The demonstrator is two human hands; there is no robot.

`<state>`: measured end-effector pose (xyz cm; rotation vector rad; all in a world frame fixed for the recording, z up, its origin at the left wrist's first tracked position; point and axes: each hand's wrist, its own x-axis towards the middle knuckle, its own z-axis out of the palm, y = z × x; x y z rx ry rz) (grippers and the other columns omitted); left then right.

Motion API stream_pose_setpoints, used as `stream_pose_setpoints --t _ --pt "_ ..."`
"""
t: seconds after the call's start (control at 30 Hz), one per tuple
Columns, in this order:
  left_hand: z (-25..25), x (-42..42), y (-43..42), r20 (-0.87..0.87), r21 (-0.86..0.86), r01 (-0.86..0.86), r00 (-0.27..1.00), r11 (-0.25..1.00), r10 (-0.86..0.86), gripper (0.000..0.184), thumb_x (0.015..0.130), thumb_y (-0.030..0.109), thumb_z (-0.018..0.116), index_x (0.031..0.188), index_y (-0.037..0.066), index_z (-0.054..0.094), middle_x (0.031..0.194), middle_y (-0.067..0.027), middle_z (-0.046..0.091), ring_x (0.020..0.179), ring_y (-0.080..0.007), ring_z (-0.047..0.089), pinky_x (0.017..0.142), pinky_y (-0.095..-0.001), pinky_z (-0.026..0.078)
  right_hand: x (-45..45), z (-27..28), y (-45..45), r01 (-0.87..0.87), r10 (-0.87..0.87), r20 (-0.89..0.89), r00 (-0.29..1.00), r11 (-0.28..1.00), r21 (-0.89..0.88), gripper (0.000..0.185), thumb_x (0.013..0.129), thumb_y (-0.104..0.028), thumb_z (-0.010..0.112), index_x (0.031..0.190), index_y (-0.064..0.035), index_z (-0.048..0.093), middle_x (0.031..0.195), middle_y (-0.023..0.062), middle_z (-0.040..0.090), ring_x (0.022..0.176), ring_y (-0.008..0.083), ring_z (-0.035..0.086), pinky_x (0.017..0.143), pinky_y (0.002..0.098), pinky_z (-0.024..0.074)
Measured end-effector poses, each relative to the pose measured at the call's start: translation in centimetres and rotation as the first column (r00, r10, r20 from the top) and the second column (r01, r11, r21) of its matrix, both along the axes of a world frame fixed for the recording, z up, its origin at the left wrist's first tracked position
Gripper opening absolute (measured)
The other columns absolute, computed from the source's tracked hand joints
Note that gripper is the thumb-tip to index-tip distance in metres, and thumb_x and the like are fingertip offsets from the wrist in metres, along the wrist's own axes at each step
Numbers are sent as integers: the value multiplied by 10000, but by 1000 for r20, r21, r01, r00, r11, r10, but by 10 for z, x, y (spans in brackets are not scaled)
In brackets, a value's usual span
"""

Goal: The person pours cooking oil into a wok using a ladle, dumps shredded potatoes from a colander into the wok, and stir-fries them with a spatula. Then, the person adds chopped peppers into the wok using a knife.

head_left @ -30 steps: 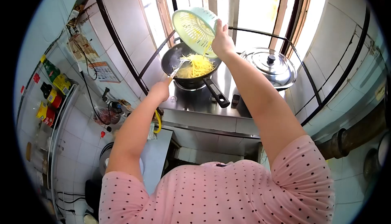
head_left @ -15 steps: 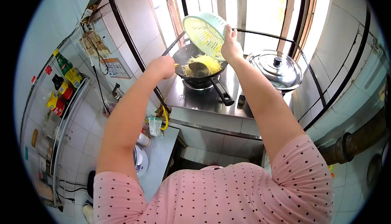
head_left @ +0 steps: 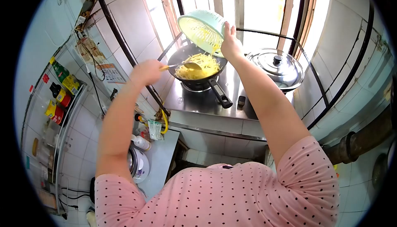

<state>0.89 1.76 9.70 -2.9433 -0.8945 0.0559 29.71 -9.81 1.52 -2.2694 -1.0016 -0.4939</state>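
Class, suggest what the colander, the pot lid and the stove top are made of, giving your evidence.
The colander: probably matte plastic, given its even pale-green colour and moulded slots.
The pot lid: polished metal, likely stainless steel, as it shows bright, mirror-like reflections; its black knob may be plastic.
The stove top: smooth, satiny metal, judging by its grey sheen and blurred highlights.

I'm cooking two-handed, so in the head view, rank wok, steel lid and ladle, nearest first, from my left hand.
1. Ladle, held in your left hand.
2. Wok, to its right.
3. Steel lid, farther right, past the wok.
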Motion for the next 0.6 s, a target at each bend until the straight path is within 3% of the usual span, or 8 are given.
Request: stream_pose_setpoints --t 0.1,0.13,0.17,0.27,0.37,0.47,0.57,0.6 --pt "19 -2 6 -112 12 40 993 999 -39 386 787 81 511 1130 151 674 822 -140 676 764 -292 645 700 -390 508 30 -29 27 51 -49 271 961 999 1 792 824 -8 461 1511 -56 69 1526 271 168 1185 426 531 818 372 547" --pt "21 -1 7 -141 20 60 988 998 -57 379 784 76 512 1116 143 681 810 -139 675 752 -291 642 696 -390 506 33 -32 29 37 -33 245 969 999 -10 786 825 -6 458 1509 -52 73 1526 267 169 1214 422 505 840 370 539" --pt "7 11 4 -203 80 38 979 996 -21 340 775 48 542 1073 106 696 952 -153 693 887 -309 668 773 -400 538 35 -36 31 21 -16 220 975 1000 -20 781 827 -3 456 1508 -47 77 1527 263 169 1243 417 479 862 368 532" --pt "-24 37 2 -151 257 -62 983 964 104 315 791 42 543 1064 79 696 1001 -155 691 928 -320 666 801 -388 541 -12 -3 -3 -53 55 -44 998 998 42 786 821 6 459 1507 -45 82 1525 258 179 1252 401 477 913 378 507" --pt "-2 52 3 -52 284 -142 985 948 163 299 799 30 551 1056 78 697 1044 -143 688 960 -319 664 817 -388 542 -17 9 -13 -81 83 -146 986 997 18 791 816 9 462 1509 -59 87 1524 264 179 1235 401 493 913 382 505" --pt "44 70 -22 -94 210 -186 973 960 209 205 839 54 502 888 -47 673 788 -196 677 751 -272 691 719 -403 548 6 -19 6 -37 27 69 997 989 141 803 812 14 462 1515 -90 89 1531 249 175 1222 397 506 906 383 506" --pt "59 109 13 -287 157 -359 875 920 390 204 859 46 484 863 -42 667 730 -156 671 593 -244 651 583 -372 531 54 -61 43 -8 -94 390 916 968 252 806 811 8 468 1515 -104 94 1540 242 161 1144 398 566 861 394 522" --pt "59 120 32 -367 131 -417 822 899 435 206 864 47 479 861 -43 664 716 -147 667 565 -242 636 558 -364 523 46 -47 31 7 -55 256 965 983 185 803 812 3 471 1514 -100 95 1540 245 160 1110 398 584 846 397 526"
